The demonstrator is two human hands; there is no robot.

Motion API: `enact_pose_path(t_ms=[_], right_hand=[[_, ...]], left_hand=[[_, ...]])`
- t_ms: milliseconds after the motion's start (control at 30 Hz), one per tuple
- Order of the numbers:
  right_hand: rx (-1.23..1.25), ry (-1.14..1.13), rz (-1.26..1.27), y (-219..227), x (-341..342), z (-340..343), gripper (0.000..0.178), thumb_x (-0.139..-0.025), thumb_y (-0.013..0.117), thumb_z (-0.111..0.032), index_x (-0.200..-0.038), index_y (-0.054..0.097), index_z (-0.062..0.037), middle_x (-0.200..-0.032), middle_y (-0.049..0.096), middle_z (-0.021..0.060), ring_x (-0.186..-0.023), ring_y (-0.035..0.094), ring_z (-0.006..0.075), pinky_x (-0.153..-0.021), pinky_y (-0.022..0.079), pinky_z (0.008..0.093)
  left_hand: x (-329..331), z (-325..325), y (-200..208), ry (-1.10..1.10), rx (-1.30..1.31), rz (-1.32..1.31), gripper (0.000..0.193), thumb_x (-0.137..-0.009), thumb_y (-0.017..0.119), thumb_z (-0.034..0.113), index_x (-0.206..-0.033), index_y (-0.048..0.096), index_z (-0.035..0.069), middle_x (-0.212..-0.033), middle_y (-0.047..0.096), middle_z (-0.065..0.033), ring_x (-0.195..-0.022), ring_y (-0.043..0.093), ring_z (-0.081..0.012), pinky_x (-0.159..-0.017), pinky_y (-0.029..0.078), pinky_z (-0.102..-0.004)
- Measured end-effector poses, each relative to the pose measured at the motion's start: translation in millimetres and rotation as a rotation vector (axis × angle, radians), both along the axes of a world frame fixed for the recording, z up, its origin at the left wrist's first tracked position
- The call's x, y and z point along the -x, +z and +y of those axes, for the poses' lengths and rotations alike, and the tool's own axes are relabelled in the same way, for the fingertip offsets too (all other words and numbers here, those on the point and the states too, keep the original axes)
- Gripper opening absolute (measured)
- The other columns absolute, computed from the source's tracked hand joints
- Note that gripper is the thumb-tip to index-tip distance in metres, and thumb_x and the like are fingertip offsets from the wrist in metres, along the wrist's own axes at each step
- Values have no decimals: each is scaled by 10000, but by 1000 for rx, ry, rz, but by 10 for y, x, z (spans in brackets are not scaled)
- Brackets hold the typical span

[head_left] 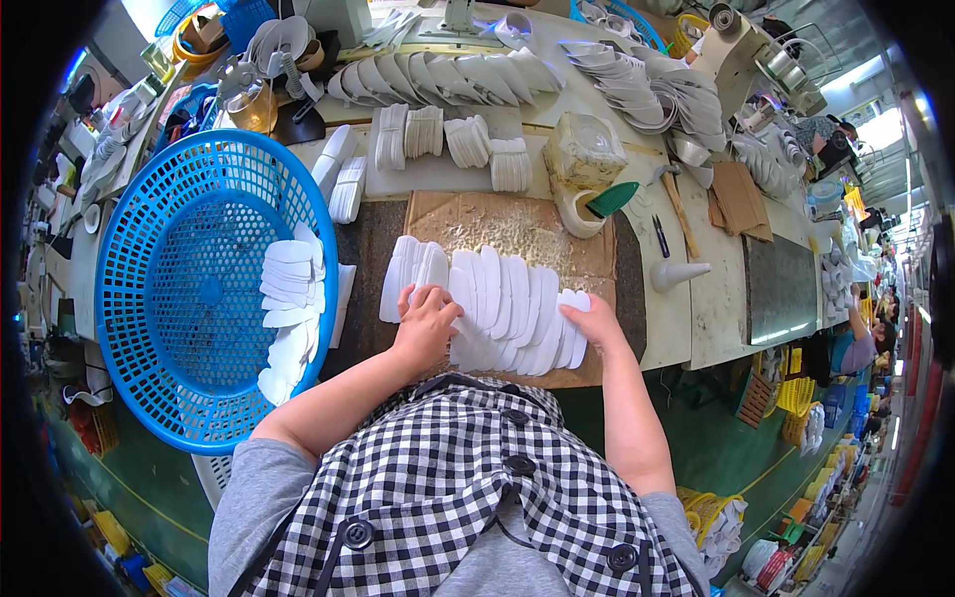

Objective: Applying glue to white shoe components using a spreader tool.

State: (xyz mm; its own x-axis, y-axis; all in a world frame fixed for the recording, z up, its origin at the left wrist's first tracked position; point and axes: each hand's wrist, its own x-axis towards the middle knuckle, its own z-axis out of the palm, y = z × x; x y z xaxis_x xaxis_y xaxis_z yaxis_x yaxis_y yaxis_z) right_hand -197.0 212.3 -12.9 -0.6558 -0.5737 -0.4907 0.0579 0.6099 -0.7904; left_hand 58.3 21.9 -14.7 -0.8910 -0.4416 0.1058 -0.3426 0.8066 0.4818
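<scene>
A fanned row of white tongue-shaped pieces (512, 303) lies overlapped on a brown cardboard sheet (428, 214) in front of me. My right hand (594, 323) grips the row's right end, its thumb on top and the other fingers mostly hidden. At the other end, a thicker bunch of the same white pieces (403, 274) stands close together. My left hand (428, 323) is closed over the near edge of that bunch, fingers bent, with the thumb side toward the fanned row.
A blue plastic basket (124, 249) at the left carries more white pieces on its rim. Tied bundles (425, 129) stand beyond the cardboard. A glue-crusted container (587, 149), a green-bladed scraper (612, 199), a hammer (681, 209) and a white cone (679, 274) sit to the right.
</scene>
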Motion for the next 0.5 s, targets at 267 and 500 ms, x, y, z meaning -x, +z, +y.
enact_pose_path(t_ms=[267,500], right_hand=[[3,61,-149,185,-67,-163,319,-768,778,-153,-1009,661,21,-913,691,67,-790,637,142,-727,511,298],[11,152,-201,389,-90,-291,360,-752,795,-150,-1053,667,1,-955,692,74,-834,639,142,-763,512,306]], left_hand=[[-31,58,-13,31,-7,-7,279,-677,757,109,-927,654,178,-1052,546,-3,-1180,459,-224,-1071,217,-507],[-106,141,-104,46,60,8,268,-699,736,139,-947,645,184,-1011,566,12,-1152,483,-199,-1064,226,-499]])
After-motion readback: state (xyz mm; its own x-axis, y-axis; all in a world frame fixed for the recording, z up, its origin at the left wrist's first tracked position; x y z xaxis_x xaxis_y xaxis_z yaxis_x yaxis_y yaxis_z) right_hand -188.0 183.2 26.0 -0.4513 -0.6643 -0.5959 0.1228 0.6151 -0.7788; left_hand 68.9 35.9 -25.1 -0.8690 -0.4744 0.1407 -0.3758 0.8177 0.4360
